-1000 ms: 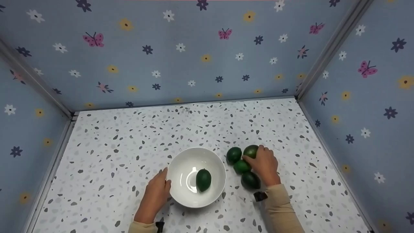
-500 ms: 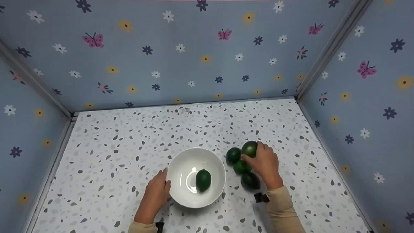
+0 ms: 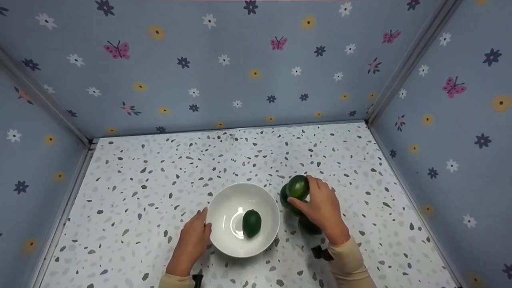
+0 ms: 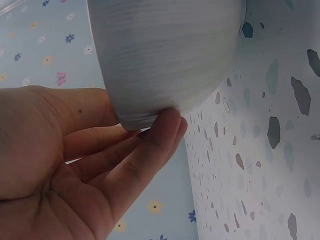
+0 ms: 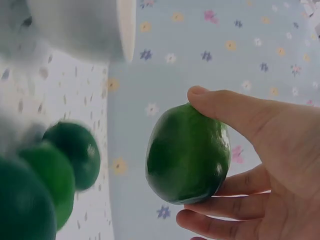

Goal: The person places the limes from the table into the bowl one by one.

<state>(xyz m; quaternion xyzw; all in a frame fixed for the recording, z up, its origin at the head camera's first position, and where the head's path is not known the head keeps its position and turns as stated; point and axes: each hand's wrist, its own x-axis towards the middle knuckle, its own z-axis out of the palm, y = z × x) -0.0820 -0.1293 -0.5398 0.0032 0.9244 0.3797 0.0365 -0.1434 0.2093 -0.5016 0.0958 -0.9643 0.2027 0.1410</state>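
Observation:
My left hand grips the left rim of a white bowl. In the left wrist view, thumb and fingers pinch the bowl's edge. A dark green oval fruit lies inside the bowl. My right hand holds another glossy green fruit between thumb and fingertips, raised above the table in the right wrist view. Beneath that hand several green fruits lie close together, partly hidden in the head view; the right wrist view shows a dark one beside a brighter one.
The white speckled tabletop runs back to a blue wall printed with flowers and butterflies. Similar side panels close in on the left and right. Black straps sit at the wrists.
My right hand has lifted the green fruit from the cluster and moved it left toward the bowl, now over the other fruits. The left hand and bowl have stayed put.

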